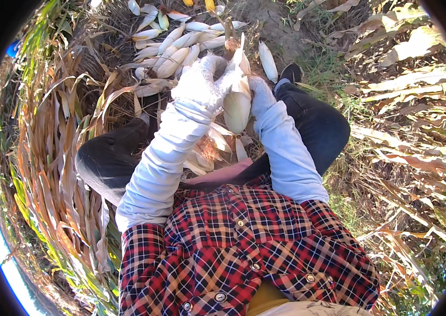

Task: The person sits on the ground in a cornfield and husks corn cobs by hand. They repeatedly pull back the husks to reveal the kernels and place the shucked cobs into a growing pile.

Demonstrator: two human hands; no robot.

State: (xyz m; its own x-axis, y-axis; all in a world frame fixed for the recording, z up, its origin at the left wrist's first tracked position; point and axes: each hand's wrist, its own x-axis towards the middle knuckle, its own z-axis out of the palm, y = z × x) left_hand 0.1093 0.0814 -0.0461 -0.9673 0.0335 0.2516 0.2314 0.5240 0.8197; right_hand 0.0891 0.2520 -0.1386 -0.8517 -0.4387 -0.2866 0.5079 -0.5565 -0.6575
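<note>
An ear of corn (pixel 237 112) in pale husk is held between my two gloved hands, its rounded end towards me and its husk tip pointing away. My left hand (pixel 204 81), very bright in the sun, grips the husk near the upper part of the ear. Around the ear's right side my right hand (pixel 261 94) is closed, with its fingers partly hidden behind it. Beyond my hands lies a pile of corn ears in husk (pixel 173 62). One more husked-over ear (pixel 267 62) lies apart, near my right shoe (pixel 291 74).
Loose husks (pixel 203 160) lie between my bent legs, beside something pink (pixel 220 173). Two bare yellow cobs (pixel 209 4) show at the top edge. Dry corn stalks and leaves (pixel 59 130) stand at left. More dry leaves (pixel 412 158) cover the ground at right.
</note>
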